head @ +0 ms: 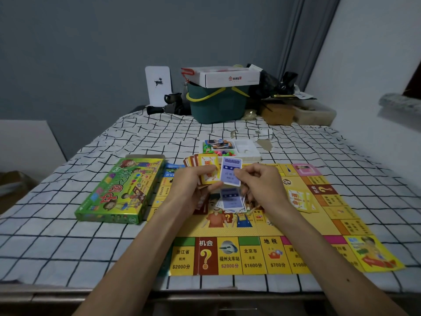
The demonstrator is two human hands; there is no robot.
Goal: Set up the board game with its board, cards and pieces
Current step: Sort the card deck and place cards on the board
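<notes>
Cards (206, 161) fanned in left hand (193, 184) grip; right hand (262, 182) pinches purple card (227, 173), hiding board (250, 231) centre.

**Paper, Plastic and Cloth**

The game board (252, 254) is thin printed paper with a slight sheen, creased along its folds. The green box (118, 192) is glossy cardboard. The fan of cards (205, 161) and the purple card (230, 166) look like smooth coated paper. The tray (247, 148) is white moulded plastic. The checked sheet (68, 242) is matt, wrinkled cloth.
</notes>
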